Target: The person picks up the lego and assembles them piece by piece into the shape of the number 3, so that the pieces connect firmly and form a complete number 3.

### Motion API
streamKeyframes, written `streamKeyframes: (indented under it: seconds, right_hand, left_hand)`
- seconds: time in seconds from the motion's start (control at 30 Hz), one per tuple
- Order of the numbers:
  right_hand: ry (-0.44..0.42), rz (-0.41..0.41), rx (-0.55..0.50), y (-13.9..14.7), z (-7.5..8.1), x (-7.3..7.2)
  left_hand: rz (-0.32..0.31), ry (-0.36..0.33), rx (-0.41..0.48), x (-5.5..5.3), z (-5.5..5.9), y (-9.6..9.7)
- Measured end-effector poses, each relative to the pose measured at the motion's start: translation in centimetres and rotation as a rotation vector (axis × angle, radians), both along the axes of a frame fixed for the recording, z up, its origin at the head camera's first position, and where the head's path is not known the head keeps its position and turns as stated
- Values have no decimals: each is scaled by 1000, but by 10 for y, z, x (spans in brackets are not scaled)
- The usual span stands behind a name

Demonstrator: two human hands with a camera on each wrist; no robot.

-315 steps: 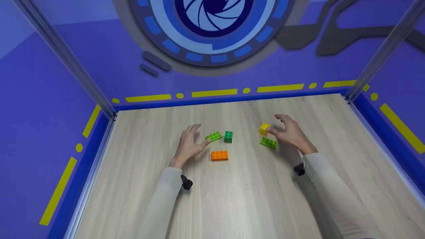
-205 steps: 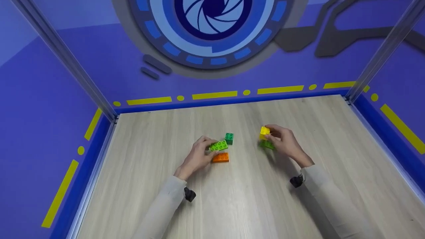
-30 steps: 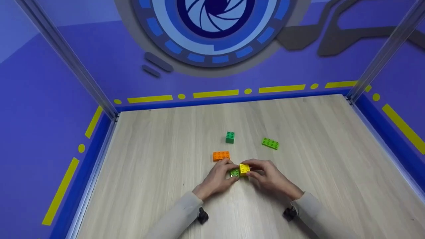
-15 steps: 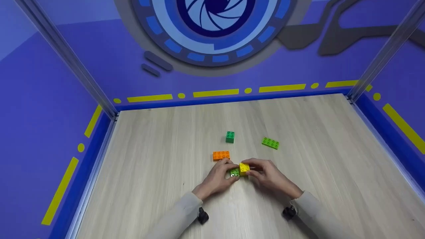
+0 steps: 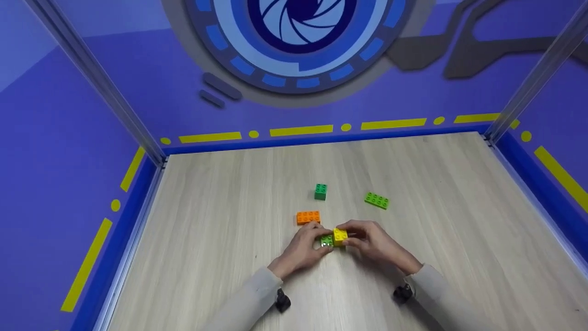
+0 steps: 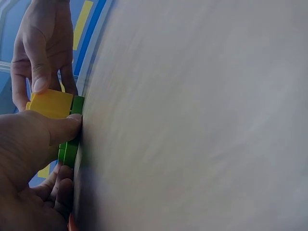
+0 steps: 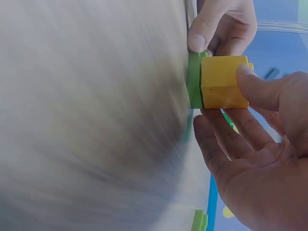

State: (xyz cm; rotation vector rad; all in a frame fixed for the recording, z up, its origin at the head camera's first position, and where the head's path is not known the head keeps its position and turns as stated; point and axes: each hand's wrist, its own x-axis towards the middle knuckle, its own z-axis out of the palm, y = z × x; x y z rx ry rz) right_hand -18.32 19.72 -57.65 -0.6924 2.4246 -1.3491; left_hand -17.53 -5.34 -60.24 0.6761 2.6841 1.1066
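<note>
My left hand [image 5: 302, 247] pinches a flat light-green toy building brick [image 5: 326, 240] between thumb and fingers, low at the tabletop. On the right end of that brick sits a square yellow building brick [image 5: 340, 236], studs up. My right hand [image 5: 374, 243] holds the yellow brick by its sides. In the right wrist view the yellow brick [image 7: 224, 82] lies flush against the green one [image 7: 194, 81], with at most a thin dark line between them. The left wrist view shows my left thumb across the green brick [image 6: 70, 151], hiding part of it.
An orange brick [image 5: 308, 217] lies just beyond my left fingers. Farther back stand a dark-green brick [image 5: 320, 191] and, to its right, a second flat light-green brick [image 5: 376, 200]. Blue panels [image 5: 285, 115] wall the wooden table [image 5: 220, 193] at the back and sides.
Since the oldest frame, my hands have taken the left light-green brick and the yellow brick and brought them together nearer me. Over the last second the hands have hardly moved.
</note>
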Motion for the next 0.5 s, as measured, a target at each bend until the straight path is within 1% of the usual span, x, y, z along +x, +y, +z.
streamKeyframes:
  seconds: [0.27,0.5]
  right_hand:
    - [-10,32,-18,1,3,-3]
    - [-58,7,-45,2,-1,-4]
  left_hand:
    - [-1,-3,16,1,-1,-1]
    - [-1,-11,0,1,1,0]
